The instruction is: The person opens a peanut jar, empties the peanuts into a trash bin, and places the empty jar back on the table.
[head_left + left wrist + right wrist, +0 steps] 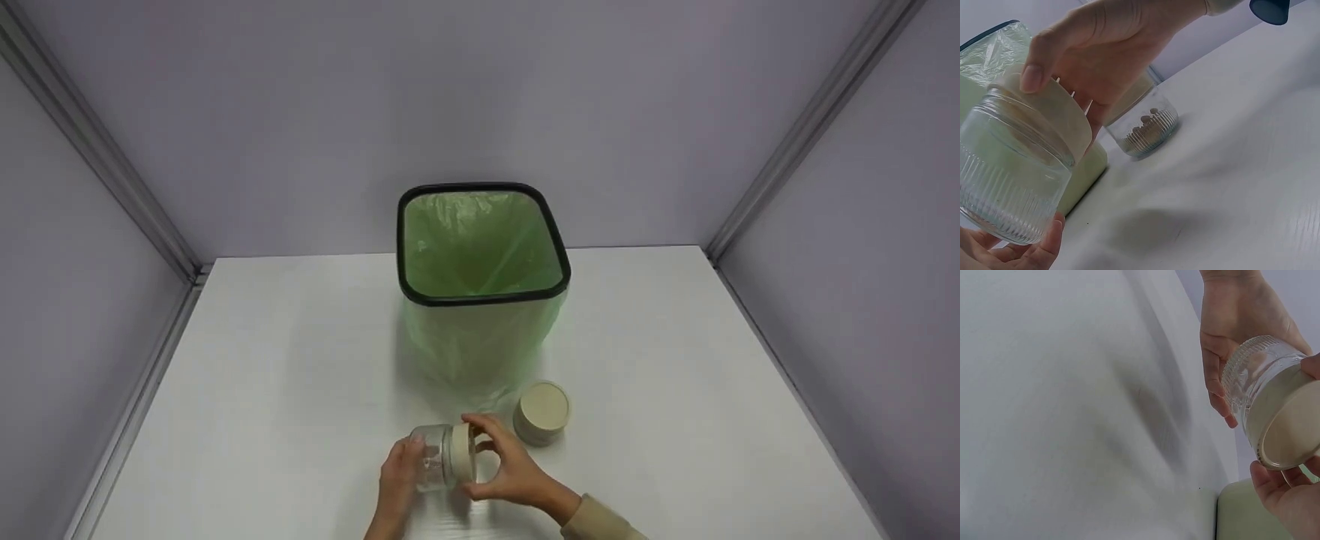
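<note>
Right hand (514,471): at the jar's 3 o'clock in the head view, thumb and fingers clamped round the rim of the cream lid (463,454).
Left hand (397,480): at the jar's 9 o'clock, fingers curled about the base end of the glass jar (430,457).
Glass jar: clear and ribbed, held between both hands above the table (300,360), tipped on its side with its mouth toward 3 o'clock.
Lid fit: over the jar's mouth; whether it is tight, I cannot tell.
Sleeve (600,519): beige, on the right arm, at 4 o'clock from the jar.
Second jar (541,414): upright on the table at 2 o'clock, cream-topped, with brown pieces (1148,132) inside.
Bin (487,298): black-rimmed, at 12 o'clock, the second jar just beside its foot.
Green liner (457,240): spread inside the bin.
Pale wall (480,90): behind the bin, farthest toward 12 o'clock.
</note>
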`<state>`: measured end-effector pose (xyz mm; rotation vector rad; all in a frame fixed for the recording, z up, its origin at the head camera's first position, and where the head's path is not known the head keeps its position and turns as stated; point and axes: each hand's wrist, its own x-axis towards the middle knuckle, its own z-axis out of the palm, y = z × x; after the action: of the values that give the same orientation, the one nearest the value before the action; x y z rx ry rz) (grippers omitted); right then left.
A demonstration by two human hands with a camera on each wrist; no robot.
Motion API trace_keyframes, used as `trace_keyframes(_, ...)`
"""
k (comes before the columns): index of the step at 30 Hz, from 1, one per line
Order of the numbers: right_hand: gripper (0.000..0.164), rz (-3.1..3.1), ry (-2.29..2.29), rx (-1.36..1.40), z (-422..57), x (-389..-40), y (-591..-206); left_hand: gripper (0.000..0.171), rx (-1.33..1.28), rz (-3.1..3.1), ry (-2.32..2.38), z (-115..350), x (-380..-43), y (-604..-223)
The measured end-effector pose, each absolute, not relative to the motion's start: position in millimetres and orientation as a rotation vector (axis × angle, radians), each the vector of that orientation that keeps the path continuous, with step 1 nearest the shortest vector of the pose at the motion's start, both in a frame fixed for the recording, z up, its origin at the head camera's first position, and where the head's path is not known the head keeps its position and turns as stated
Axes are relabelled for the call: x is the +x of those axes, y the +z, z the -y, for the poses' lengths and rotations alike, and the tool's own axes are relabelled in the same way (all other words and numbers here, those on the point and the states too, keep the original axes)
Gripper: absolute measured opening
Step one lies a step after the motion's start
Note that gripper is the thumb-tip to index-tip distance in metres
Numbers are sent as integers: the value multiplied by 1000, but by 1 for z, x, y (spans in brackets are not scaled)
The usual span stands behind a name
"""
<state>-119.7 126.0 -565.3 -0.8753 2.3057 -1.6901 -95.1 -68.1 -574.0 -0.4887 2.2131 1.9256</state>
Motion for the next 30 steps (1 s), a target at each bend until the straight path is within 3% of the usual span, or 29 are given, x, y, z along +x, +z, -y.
trace_keyframes(19,73,-2231,-1666,-707,-127,-125,-560,55,-465,-2135,2074,61,-96,-573)
trace_keyframes(30,65,-2011,-1712,-578,-132,-128,-555,52,-223,-2179,2155,63,-93,-570)
